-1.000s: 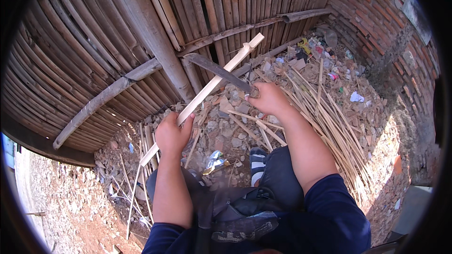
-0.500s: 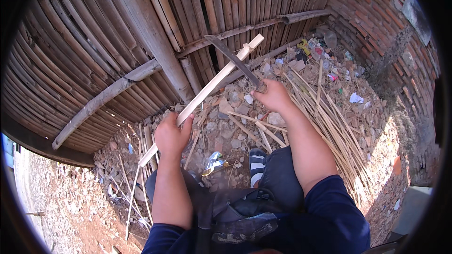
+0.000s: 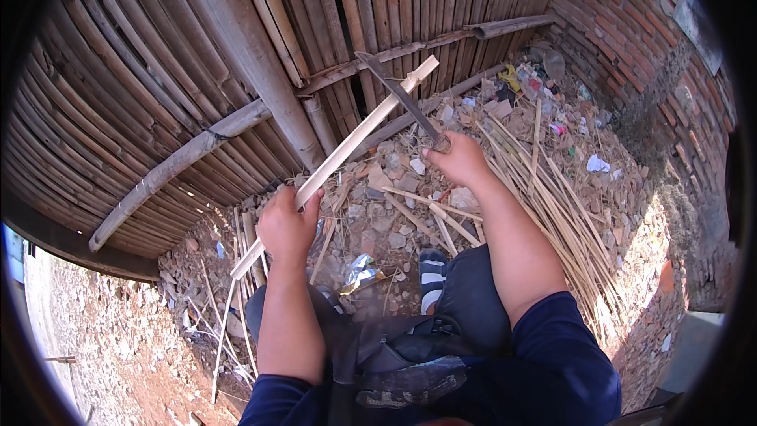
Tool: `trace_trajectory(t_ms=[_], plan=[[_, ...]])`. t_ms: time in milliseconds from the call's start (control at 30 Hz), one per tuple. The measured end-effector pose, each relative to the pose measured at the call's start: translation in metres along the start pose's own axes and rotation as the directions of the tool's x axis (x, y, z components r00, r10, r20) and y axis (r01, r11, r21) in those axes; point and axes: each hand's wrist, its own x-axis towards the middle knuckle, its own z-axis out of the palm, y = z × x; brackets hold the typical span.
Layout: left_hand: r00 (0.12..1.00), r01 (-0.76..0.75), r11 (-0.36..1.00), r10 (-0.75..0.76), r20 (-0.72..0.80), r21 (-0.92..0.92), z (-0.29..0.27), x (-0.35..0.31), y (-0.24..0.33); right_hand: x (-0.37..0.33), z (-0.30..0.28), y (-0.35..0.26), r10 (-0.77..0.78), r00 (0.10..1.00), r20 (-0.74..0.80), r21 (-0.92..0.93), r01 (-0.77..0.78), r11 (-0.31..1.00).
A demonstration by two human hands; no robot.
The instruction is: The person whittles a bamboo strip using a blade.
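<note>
My left hand (image 3: 286, 225) grips a long pale bamboo slat (image 3: 356, 138) near its lower part; the slat slants up to the right toward the fence. My right hand (image 3: 457, 159) is closed on the handle of a dark-bladed knife (image 3: 397, 95). The blade points up and left and crosses the slat close to its upper end. Both forearms are bare, coming out of dark blue sleeves. My knees and a striped sandal (image 3: 430, 267) show below the hands.
A bamboo fence (image 3: 158, 71) with horizontal poles fills the left and top. A brick wall (image 3: 631, 24) stands at the right. Rubble, scraps and litter cover the ground, with a heap of thin bamboo strips (image 3: 568, 213) to my right.
My right hand has swung the knife from lying nearly flat across the slat to pointing up, and moved it toward the slat's upper end. My left hand has hardly moved.
</note>
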Motion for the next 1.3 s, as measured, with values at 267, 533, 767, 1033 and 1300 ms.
trace_trajectory(t_ms=[267, 533, 767, 1033, 1300], plan=[[0.999, 0.046, 0.999, -0.046, 0.006, 0.014, -0.003, 0.0, 0.0, -0.012, -0.007, -0.025, -0.036, 0.981, 0.188, 0.053, 0.027, 0.998], [0.999, 0.041, 0.999, -0.041, -0.014, -0.018, 0.003, 0.0, 0.001, 0.001, 0.002, -0.001, 0.0, 0.998, 0.067, 0.041, -0.002, 0.999], [0.997, 0.061, 0.998, -0.06, 0.05, -0.033, 0.0, 0.0, -0.002, 0.005, 0.007, 0.003, -0.022, 0.997, 0.075, 0.042, 0.018, 0.999], [0.979, 0.131, 0.991, -0.122, 0.164, -0.042, -0.003, 0.002, 0.0, 0.001, 0.007, 0.0, -0.037, 0.996, 0.08, 0.011, 0.037, 0.999], [0.951, 0.191, 0.981, -0.179, 0.252, -0.026, -0.002, 0.003, 0.001, 0.004, 0.009, 0.006, -0.047, 0.991, 0.125, -0.016, 0.049, 0.999]])
